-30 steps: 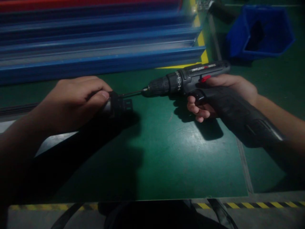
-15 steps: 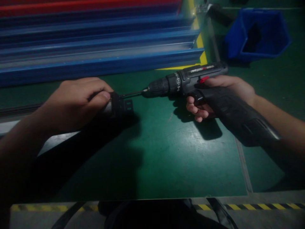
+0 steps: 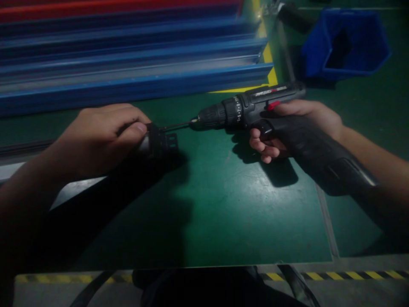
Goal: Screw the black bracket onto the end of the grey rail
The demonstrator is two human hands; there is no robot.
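My right hand is closed round the grip of a black cordless drill, with a finger at its trigger and the red switch just above. The drill points left, and its long thin bit meets a small black end piece with slots on its right side. My left hand is wrapped over that piece and the pale metal part behind it, thumb pressed on top. Most of what the left hand grips lies in dark shadow, and the bit's tip is hidden at the end piece.
Long blue rails and a red one lie across the back left of the green table. A blue bin stands at the back right. Yellow-and-black tape marks the floor beyond the table's near edge.
Both hands, the drill and the end piece keep nearly the same places. The slotted edge of the end piece appears slightly turned, and the view has shifted a little.
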